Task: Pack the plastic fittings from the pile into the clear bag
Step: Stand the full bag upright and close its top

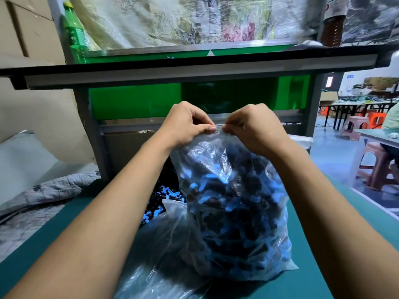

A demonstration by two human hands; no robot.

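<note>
Two hands at bag mouth. Left hand [187,124] pinches gathered top of clear bag [235,203]; right hand [251,128] pinches same top, just beside left. One clear bag, upright on green table [319,277], packed with blue-and-black plastic fittings [228,214]; count cannot be told. Loose pile [163,196] of fittings behind bag, left side. One more clear bag, second bag [159,251], in front, slumped. One green bottle [74,33] on shelf, upper left.
</note>
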